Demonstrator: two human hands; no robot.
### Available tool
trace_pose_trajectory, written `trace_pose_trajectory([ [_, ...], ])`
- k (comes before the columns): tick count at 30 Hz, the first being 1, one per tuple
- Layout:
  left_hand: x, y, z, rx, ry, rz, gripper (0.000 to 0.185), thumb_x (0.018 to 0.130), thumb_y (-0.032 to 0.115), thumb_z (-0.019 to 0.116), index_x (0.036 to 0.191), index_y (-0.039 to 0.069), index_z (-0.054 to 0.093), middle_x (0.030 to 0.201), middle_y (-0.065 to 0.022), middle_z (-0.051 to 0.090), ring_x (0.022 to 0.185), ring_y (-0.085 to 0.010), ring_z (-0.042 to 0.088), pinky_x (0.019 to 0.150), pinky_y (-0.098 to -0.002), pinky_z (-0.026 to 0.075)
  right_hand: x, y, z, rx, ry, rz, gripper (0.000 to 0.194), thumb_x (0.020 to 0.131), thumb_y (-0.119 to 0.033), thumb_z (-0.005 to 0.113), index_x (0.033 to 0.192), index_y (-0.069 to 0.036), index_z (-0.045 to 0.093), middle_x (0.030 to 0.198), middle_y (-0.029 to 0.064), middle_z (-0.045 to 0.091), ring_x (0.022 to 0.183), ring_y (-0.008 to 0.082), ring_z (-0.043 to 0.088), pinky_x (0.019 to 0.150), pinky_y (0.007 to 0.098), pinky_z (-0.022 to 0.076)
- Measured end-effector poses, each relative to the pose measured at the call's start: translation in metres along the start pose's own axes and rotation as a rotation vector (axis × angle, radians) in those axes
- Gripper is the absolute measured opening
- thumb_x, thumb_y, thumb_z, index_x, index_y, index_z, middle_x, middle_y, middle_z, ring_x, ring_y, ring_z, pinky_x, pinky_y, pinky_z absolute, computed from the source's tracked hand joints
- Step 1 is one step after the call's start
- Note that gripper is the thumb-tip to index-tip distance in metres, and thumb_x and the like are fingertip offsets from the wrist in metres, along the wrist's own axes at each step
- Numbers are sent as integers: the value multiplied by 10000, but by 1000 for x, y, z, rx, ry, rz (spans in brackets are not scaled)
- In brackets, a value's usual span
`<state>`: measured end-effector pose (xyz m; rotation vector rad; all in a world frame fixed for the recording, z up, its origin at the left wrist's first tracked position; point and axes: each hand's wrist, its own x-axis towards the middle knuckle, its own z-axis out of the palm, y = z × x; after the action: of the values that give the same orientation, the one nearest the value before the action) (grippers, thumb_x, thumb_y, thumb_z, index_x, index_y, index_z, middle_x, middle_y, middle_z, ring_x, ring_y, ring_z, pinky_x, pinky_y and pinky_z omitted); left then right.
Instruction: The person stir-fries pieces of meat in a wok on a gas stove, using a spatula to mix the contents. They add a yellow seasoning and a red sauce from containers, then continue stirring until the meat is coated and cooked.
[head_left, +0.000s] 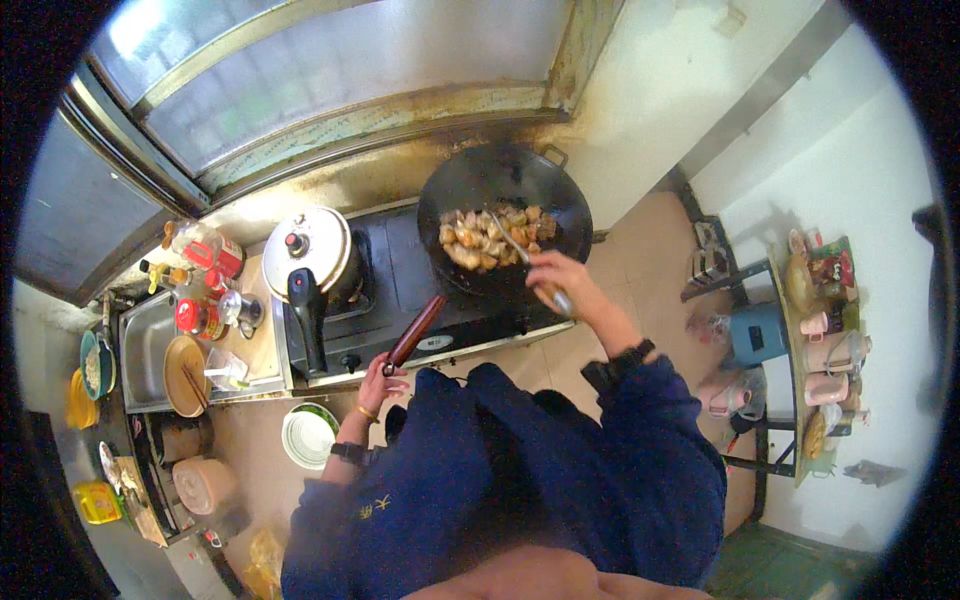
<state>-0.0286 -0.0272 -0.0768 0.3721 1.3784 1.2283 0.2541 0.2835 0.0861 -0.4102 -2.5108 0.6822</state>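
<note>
A large black wok (480, 169) sits on the right side of the gas stove (397, 255). Chunks of browned meat (474, 241) lie in its lower middle. My right hand (566, 283) grips a metal cooking spatula (513, 240), whose blade end is down among the chunks. The wok's reddish-brown long handle (417, 330) points toward me over the stove's front edge. My left hand (379, 388) holds the end of that handle, fingers partly curled around it. Left of the wok, a pressure cooker (334, 236) with a black handle stands on the other burner.
Sauce bottles and jars (202, 311) crowd the counter beside a steel sink (142, 352). A tan bowl (180, 367) with chopsticks overhangs the counter edge. On the floor stands a white basin (307, 439). A shelf (787, 367) with cups is at right.
</note>
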Motion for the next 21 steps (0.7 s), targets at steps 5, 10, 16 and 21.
trace_pose_trajectory([
  [5,17,4,12,-193,-3,-15,477,971,424,284,1310,96,359,1014,-152,616,749,-213,639,621,-288,514,-27,-65,-53,-207,-181,16,182,714,-60,606,882,-122,637,1121,128,580,976,316,587,814,360,482],
  [10,20,-23,22,-89,118,-49,421,952,405,353,1154,67,501,938,-104,638,740,-172,628,603,-269,499,-42,-116,-117,-213,-315,109,197,752,-91,565,936,-135,620,1179,127,557,1034,321,559,854,373,475],
  [16,37,-62,90,-50,76,-202,364,931,374,449,1131,81,530,906,-73,618,700,-135,600,577,-241,477,-33,-44,-81,-110,-339,-64,257,707,-54,613,952,-130,604,1140,96,569,906,316,609,756,384,496],
  [21,103,-105,161,-27,-47,-185,344,911,370,497,1066,66,537,905,-73,611,670,-132,594,564,-253,489,-23,27,-62,46,-58,-178,216,683,-9,674,876,-91,622,1017,138,618,911,287,620,778,329,497],
])
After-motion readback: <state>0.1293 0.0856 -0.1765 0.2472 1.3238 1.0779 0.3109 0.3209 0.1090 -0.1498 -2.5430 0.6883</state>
